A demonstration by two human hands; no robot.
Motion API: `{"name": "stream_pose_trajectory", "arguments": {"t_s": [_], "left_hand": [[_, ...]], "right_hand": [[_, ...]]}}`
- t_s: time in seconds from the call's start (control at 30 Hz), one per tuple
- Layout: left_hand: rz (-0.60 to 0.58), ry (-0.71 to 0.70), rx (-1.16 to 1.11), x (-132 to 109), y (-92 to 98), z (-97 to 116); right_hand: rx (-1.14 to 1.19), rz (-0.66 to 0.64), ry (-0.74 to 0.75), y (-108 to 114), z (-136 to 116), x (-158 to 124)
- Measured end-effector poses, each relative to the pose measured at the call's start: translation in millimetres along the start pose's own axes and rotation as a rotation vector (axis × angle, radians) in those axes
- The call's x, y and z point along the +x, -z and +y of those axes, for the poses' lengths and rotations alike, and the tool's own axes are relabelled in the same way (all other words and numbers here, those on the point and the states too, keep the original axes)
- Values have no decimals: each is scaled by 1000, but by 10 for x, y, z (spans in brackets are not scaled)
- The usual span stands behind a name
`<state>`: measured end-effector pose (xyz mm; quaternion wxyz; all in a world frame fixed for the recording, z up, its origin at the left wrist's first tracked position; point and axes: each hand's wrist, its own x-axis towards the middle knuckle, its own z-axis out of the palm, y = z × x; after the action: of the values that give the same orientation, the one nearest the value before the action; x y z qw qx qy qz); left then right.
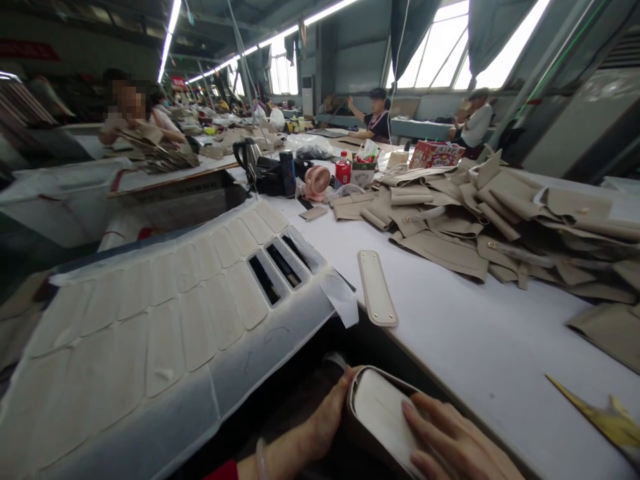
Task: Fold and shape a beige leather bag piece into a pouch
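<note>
Near the table's front edge, a beige bag body [365, 433] with a rounded end is tilted toward me. A pale bottom panel [381, 408] lies within its rim. My left hand [330, 410] grips the bag's left side, thumb along the upper rim. Over the right part of the panel, my right hand [450, 437] rests with fingers stretched out and touching it; its thumb is hidden. A pale rounded strip [377, 288] with small metal studs at its ends lies on the white table [470, 333] beyond the bag.
On the left slopes a sheet [240, 357] bearing rows of pale rounded panels. A heap of beige leather pieces [440, 227] covers the right of the table. Behind stand a pink fan [317, 181], a red-labelled bottle [343, 168] and a kettle [247, 155]. Other people work farther back.
</note>
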<state>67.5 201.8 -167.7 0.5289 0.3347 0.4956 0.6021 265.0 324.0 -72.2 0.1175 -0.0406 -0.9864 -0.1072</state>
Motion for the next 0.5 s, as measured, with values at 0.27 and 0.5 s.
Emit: {"name": "stream_pose_trajectory", "arguments": {"t_s": [0.27, 0.5], "left_hand": [[107, 113, -177, 7, -41, 30], [67, 85, -165, 26, 17, -104]], "right_hand": [[-5, 182, -140, -259, -173, 98], [-18, 215, -219, -378, -268, 120]]}}
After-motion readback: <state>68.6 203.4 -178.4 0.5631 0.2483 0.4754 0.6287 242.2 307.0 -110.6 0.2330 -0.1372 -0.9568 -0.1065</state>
